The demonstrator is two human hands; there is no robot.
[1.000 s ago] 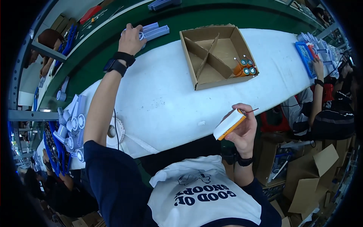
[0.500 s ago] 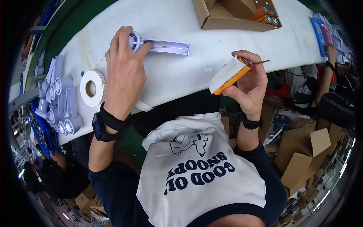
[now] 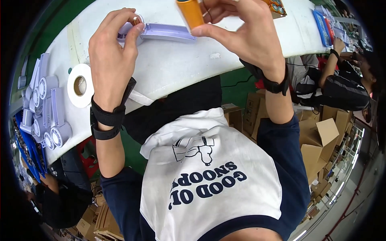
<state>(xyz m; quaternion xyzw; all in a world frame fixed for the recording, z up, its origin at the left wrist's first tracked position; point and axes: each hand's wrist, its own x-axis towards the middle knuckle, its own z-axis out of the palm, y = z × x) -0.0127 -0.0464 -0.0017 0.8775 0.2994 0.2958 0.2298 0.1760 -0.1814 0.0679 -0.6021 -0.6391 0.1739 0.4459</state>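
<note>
My left hand (image 3: 110,60) pinches a small white connector (image 3: 135,19) with reddish wires between thumb and fingers. It is held over the round end of a lavender plastic housing (image 3: 169,32), whose long open trough lies on the table. That round end is partly hidden by my fingers. In my right hand (image 3: 257,40) is an orange battery pack (image 3: 192,15), gripped with the thumb along its lower end and held above the trough's right tip. The frame's top edge cuts off part of the pack.
A white tape roll (image 3: 80,85) lies left of my left forearm. Several lavender housings (image 3: 50,108) are heaped at the table's left edge. More orange battery packs (image 3: 277,7) show at the top, behind my right hand. A co-worker (image 3: 335,76) sits at right beside a blue tray (image 3: 321,28).
My right hand has carried the battery pack up and left, over to the housing. My left hand has shifted from resting on the housing to pinching the connector. The view has moved too.
</note>
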